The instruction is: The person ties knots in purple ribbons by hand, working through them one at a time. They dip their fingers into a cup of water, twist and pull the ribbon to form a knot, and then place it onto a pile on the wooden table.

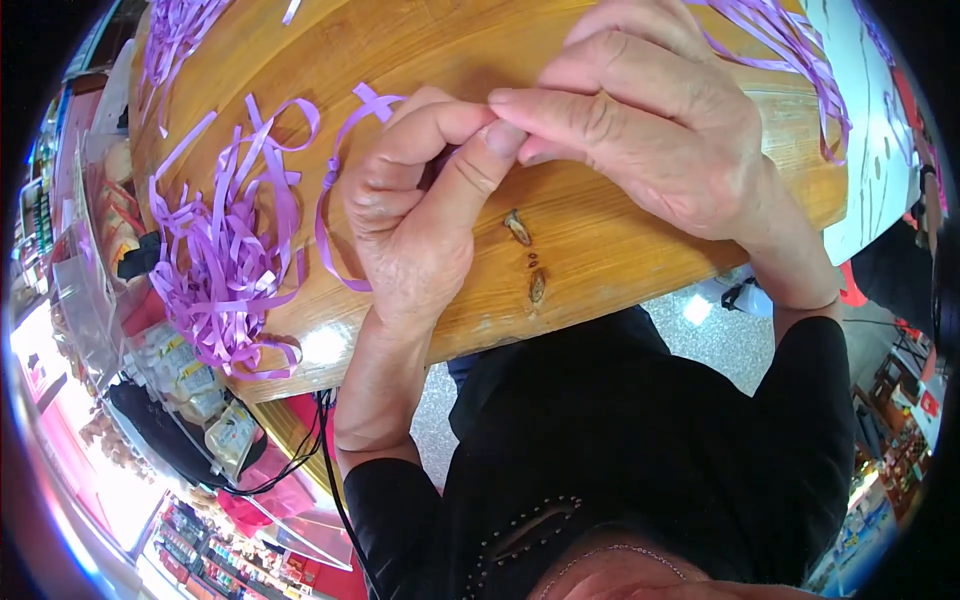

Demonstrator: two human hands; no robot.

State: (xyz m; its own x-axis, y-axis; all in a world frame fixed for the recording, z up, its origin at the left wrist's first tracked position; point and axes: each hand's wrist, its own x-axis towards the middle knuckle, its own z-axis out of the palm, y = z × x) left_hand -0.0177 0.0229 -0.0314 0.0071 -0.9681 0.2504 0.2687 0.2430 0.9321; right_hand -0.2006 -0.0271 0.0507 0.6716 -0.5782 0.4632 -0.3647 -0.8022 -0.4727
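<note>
My left hand point(425, 205) is closed in a pinch, thumb against a curled forefinger, above the wooden table. A thin purple ribbon point(322, 225) with a small knot curves out from behind its fingers and back under the wrist. The fingertips of my right hand point(650, 125) are pressed together and meet the left thumb and forefinger. What lies between the right fingertips is hidden. Left of my left hand is a tangled heap of purple ribbons point(225, 265).
The wooden table point(590, 245) has a curved front edge close to my body. More purple ribbons point(185, 35) lie at the far left, and another bunch of ribbons point(780, 45) at the far right. Black cables point(322, 430) hang by the left edge, near packaged goods point(185, 365).
</note>
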